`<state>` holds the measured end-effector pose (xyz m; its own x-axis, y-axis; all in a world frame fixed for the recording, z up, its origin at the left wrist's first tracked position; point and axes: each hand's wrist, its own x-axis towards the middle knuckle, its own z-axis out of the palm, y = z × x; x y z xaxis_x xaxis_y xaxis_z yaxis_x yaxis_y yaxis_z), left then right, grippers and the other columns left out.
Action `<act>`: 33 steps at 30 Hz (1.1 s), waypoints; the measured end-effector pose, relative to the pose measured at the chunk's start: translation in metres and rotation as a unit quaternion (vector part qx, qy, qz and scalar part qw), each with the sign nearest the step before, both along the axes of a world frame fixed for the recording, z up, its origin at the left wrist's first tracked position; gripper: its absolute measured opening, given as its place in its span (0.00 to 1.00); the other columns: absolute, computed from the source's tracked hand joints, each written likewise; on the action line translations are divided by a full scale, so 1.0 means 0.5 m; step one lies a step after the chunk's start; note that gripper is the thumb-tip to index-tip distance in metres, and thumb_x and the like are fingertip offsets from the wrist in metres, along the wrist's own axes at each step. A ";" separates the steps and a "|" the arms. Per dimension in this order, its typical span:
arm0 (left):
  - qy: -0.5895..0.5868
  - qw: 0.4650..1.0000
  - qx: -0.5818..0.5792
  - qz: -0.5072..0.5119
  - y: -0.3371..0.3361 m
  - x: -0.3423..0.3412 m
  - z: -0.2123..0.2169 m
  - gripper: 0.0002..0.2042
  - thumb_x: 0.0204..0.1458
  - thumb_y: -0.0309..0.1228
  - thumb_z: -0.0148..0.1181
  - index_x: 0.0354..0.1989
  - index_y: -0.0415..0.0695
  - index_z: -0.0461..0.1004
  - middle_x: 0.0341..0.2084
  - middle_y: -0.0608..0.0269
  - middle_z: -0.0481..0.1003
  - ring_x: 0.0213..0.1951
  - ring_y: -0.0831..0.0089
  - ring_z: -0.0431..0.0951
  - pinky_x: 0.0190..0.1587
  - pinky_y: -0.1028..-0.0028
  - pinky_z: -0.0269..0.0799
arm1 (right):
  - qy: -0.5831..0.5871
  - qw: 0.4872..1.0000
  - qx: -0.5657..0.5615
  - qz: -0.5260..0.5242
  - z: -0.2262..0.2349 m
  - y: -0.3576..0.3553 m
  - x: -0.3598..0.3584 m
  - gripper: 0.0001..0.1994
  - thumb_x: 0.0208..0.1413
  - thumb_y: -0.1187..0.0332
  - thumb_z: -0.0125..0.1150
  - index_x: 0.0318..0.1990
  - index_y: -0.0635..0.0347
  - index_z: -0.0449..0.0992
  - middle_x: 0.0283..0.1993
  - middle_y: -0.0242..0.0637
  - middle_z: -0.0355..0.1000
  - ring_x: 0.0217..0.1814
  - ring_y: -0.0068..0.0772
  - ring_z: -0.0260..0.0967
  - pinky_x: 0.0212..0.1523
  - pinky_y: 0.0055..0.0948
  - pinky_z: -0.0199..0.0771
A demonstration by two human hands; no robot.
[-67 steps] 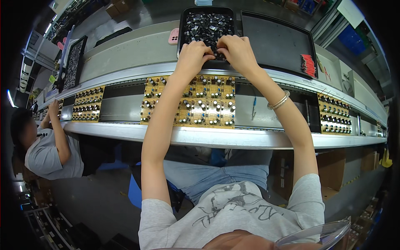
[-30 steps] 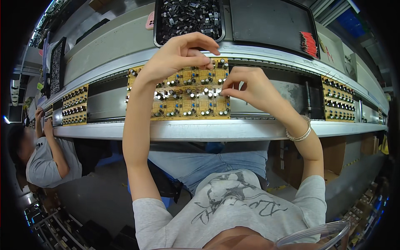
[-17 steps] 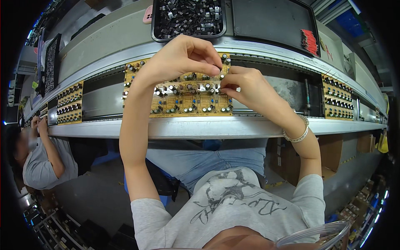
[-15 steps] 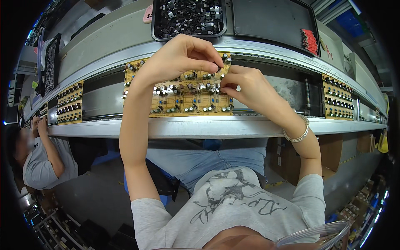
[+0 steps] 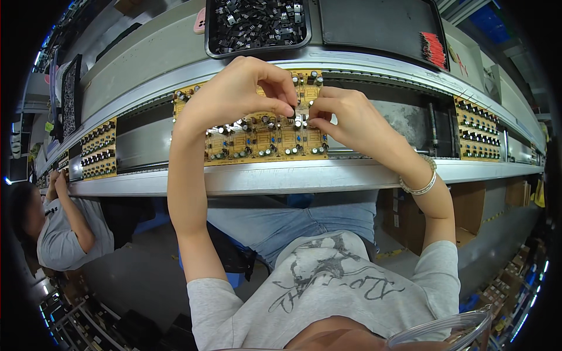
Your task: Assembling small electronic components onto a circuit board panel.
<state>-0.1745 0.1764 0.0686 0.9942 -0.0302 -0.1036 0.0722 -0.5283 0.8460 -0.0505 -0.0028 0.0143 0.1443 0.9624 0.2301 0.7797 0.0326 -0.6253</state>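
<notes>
A yellow-brown circuit board panel (image 5: 266, 157) lies across the rails in front of me, filled with rows of capacitors and other small parts. Over its upper middle, my left hand (image 5: 249, 90) pinches a small black electronic component (image 5: 291, 112) between thumb and forefinger, close to the board's surface. My right hand (image 5: 348, 117) is at the panel's right side, its thumb and forefinger curled in near the same spot. Whatever those right fingertips hold, if anything, is hidden. The left hand and wrist cover the panel's upper left part.
Beyond the rail stands a black tray (image 5: 213, 44) of loose black components with metal legs. Right of it, another black tray (image 5: 374, 29) carries a bundle of red parts (image 5: 433, 50). More boards (image 5: 98, 149) (image 5: 477, 131) sit along the metal rail (image 5: 363, 174). A co-worker (image 5: 73, 228) works at far left.
My left hand has come down and slightly left over the panel, bringing the black component closer to the board. My right hand has barely moved. The view has shifted slightly.
</notes>
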 end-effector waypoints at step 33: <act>-0.051 0.977 0.208 -0.019 -0.030 -0.003 -0.039 0.05 0.41 0.25 0.64 0.28 0.40 0.77 0.19 0.60 0.75 0.23 0.66 0.73 0.29 0.71 0.69 | -0.102 0.989 0.106 -0.021 0.010 0.008 0.008 0.10 0.47 0.63 0.61 0.32 0.59 0.74 0.28 0.36 0.71 0.31 0.39 0.71 0.31 0.35 0.71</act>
<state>-0.1762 0.1613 0.0493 0.9989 -0.0444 -0.0158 -0.0280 -0.8289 0.5587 -0.0465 0.0015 0.0195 0.1137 0.8838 0.4538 0.8926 0.1097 -0.4373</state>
